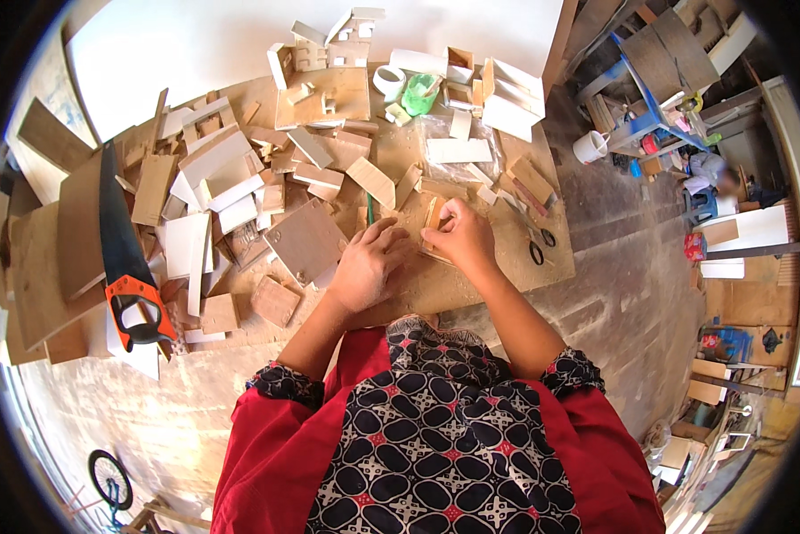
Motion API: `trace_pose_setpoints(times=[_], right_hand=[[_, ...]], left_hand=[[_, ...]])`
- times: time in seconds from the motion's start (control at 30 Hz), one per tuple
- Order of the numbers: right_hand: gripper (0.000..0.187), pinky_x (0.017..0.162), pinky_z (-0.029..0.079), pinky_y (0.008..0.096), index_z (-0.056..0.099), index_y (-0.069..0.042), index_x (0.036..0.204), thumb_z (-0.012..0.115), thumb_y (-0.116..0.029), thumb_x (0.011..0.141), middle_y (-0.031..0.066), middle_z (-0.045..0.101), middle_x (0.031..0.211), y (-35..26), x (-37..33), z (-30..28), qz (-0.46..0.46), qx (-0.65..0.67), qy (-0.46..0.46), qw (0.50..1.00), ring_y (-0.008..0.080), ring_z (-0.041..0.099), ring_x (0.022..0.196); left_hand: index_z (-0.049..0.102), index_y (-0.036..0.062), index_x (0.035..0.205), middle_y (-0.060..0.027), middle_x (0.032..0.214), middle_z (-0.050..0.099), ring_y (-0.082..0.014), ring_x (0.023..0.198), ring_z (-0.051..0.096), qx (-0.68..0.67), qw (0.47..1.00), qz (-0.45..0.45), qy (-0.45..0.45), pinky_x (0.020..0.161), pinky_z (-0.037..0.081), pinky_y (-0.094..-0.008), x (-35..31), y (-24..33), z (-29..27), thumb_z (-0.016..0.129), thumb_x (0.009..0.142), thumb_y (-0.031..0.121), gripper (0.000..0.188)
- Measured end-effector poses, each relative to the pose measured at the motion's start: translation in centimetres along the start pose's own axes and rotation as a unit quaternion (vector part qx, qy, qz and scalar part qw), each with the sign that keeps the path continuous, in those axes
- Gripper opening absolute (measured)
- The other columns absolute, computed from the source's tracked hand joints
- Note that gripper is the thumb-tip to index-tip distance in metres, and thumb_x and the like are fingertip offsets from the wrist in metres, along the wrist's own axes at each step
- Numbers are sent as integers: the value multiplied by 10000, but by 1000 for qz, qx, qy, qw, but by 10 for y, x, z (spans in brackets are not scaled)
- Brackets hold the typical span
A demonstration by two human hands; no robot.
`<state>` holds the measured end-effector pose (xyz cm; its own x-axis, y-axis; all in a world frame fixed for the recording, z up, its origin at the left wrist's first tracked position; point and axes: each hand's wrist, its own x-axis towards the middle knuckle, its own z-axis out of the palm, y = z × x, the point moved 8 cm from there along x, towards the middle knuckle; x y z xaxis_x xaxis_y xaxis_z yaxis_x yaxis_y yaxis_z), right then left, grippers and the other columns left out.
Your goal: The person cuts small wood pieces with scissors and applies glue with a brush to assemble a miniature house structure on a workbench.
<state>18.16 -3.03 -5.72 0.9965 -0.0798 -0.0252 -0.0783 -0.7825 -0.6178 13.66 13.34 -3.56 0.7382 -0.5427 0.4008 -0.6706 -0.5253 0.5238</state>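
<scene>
My right hand (462,237) pinches a small, narrow wooden piece (433,213) near the front edge of the worktable. Beside it on the left, my left hand (371,263) is low over the tabletop with its fingers bent and close together. What those fingers hold, if anything, is hidden beneath them. A thin green stick (369,208), perhaps a pencil, shows just beyond the left hand; whether it is touched I cannot tell. Black-handled scissors (537,254) lie to the right of my right hand. A square wooden board (306,239) rests left of my left hand.
Wood offcuts (222,165) are heaped over the table's left side. An orange-handled saw (133,307) lies at the left edge. Toward the back are a small wooden house model (337,49), a tape roll (388,82) and a green cup (420,96). Someone sits far right.
</scene>
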Motion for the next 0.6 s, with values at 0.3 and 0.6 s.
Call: trace_pose_setpoints(times=[0.3,0.6], right_hand=[[393,625,502,374,575,-93,870,806,-323,650,75,665,709,7,-1,4,12,24,-18,999,259,655,673],[253,566,468,311,624,-60,899,733,-258,785,59,652,692,36,8,-35,-3,52,71,996,171,604,597]], left_hand=[[661,111,1104,-89,1158,586,-338,1194,496,14,1000,2,-9,965,444,-441,-1,-2,6,673,668,132,436],[671,60,1001,-111,1059,625,-369,1100,554,-12,996,-29,81,903,484,-441,-18,3,-21,672,674,44,327]])
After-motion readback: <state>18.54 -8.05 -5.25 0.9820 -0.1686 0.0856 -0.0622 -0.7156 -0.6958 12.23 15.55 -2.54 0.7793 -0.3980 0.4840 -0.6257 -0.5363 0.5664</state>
